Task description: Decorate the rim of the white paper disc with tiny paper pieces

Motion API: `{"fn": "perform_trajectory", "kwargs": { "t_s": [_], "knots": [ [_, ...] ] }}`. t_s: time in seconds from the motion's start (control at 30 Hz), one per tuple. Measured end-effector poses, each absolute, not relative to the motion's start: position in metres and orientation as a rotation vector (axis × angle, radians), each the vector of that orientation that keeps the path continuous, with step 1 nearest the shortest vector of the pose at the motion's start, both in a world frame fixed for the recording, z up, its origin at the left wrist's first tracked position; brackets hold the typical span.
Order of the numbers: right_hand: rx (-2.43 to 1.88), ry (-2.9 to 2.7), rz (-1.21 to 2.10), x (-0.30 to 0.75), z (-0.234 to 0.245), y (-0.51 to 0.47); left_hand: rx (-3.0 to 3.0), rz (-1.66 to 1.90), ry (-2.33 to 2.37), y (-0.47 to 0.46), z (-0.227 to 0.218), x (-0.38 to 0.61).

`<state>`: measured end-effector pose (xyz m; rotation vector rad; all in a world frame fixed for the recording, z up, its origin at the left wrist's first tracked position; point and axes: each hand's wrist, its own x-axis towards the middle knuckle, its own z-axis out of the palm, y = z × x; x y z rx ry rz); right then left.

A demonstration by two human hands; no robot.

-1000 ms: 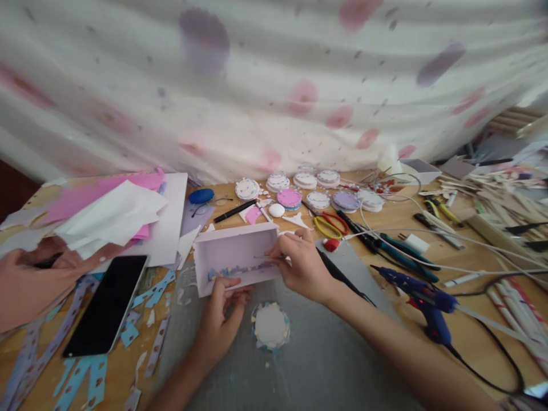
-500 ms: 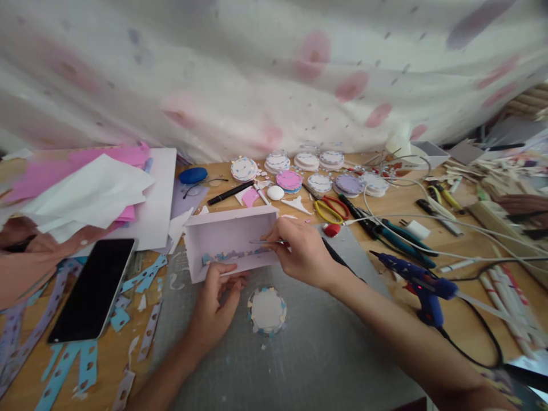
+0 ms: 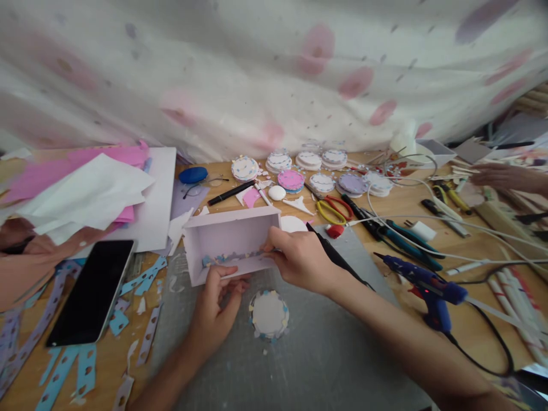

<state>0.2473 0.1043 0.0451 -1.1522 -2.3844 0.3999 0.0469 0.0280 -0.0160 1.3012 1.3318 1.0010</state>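
An open pale lilac paper box is tilted toward me over the grey cutting mat. Small blue, yellow and lilac paper bits lie along its lower inside edge. My left hand grips the box's near wall, fingertips over the rim. At the box's right end, my right hand reaches inside with its fingers pinched. Thin metal tweezers are in that pinch, mostly hidden now behind the fingers. Just in front of the box, a white paper disc edged with similar coloured bits lies flat on the mat.
A blue glue gun with its cord is at right, near pliers and scissors. Decorated discs line the back. A phone and cut paper strips lie left. Another person's hand is at far right.
My right hand has lowered slightly into the box, and the tweezers' tips have gone from sight. My left hand keeps its hold. The other person's hand at far right has moved up.
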Motion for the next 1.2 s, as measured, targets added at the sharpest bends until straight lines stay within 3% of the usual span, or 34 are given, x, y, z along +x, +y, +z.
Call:
{"fn": "perform_trajectory", "kwargs": {
  "t_s": [0.8,1.2],
  "knots": [
    [-1.118,-2.259,0.424,0.242,0.044,0.100,1.365,1.037,1.328,0.029,-0.017,0.046],
    [-0.961,-1.609,0.537,0.275,0.060,0.073,1.398,1.008,1.270,0.038,-0.015,0.042]
  ]
}}
